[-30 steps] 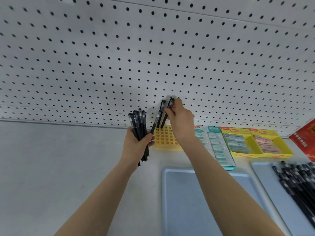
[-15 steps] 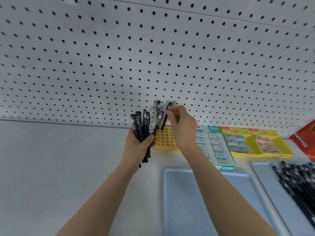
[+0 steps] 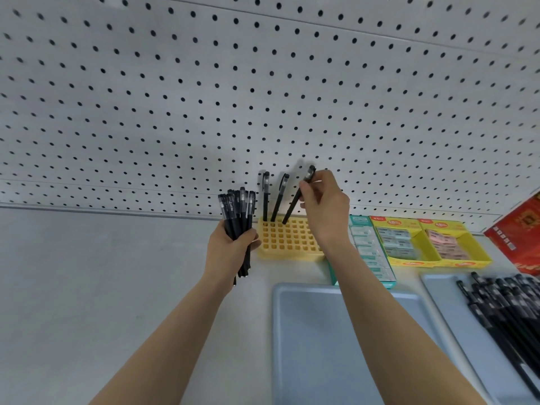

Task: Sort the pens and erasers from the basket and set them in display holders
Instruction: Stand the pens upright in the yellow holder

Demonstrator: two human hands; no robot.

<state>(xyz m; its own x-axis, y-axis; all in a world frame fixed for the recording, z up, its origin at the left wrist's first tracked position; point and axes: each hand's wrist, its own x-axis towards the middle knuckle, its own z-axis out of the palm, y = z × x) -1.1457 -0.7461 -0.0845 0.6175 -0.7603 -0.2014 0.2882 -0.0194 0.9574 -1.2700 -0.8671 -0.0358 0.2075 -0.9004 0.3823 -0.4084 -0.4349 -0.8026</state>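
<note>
A yellow grid pen holder (image 3: pixel 289 241) stands on the shelf against the pegboard. Two black pens (image 3: pixel 271 197) stand in its back row. My right hand (image 3: pixel 324 206) pinches a third black pen (image 3: pixel 295 204) near its cap, its tip in a back-row slot and the pen leaning right. My left hand (image 3: pixel 230 249) grips a bundle of several black pens (image 3: pixel 238 217) upright, just left of the holder. Eraser display boxes sit to the right: a teal one (image 3: pixel 371 258) and two yellow ones (image 3: pixel 432 244).
A blue tray (image 3: pixel 321 340) lies in front of the holder under my right forearm. A second tray (image 3: pixel 455 314) at the right holds several black pens (image 3: pixel 508 308). A red box (image 3: pixel 520 232) is at the far right. The pegboard wall (image 3: pixel 263 97) rises behind.
My right hand has set two pens into the holder's back row and now holds a third farther right. The view has moved closer to the holder.
</note>
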